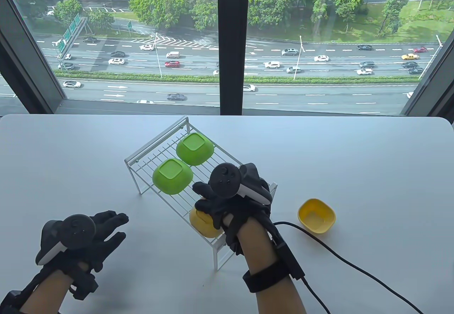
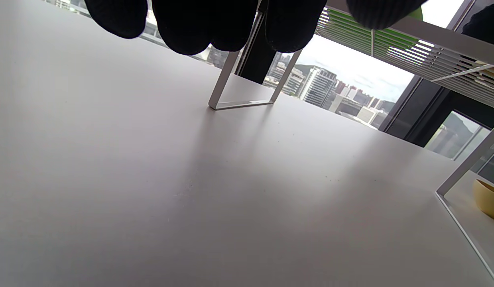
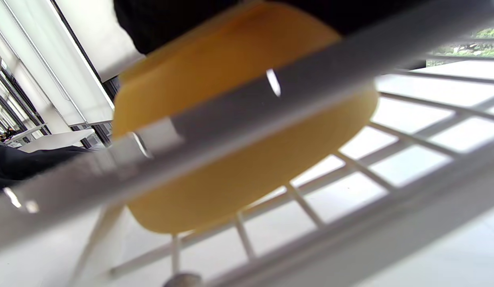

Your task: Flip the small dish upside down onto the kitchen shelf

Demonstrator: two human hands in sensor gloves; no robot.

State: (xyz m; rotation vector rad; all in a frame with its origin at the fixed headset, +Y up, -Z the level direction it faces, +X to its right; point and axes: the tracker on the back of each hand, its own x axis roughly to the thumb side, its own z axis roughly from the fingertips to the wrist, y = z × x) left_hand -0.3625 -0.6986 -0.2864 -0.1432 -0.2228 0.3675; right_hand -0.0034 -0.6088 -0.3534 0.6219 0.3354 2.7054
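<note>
A white wire shelf (image 1: 166,140) stands mid-table. Two green dishes (image 1: 172,175) (image 1: 194,148) lie upside down on it. My right hand (image 1: 216,205) grips a yellow dish (image 1: 204,223) from above, upside down, at the shelf's near end. In the right wrist view the yellow dish (image 3: 247,139) sits on the shelf wires (image 3: 310,207), seen from below behind a rail. A second yellow dish (image 1: 316,216) stands upright on the table right of the shelf. My left hand (image 1: 106,227) hovers open over the table left of the shelf, its fingertips (image 2: 207,24) showing in the left wrist view.
A black cable (image 1: 340,253) runs across the table from my right wrist toward the lower right. The shelf's leg frame (image 2: 241,91) stands on the table ahead of my left hand. A window lies beyond the table's far edge.
</note>
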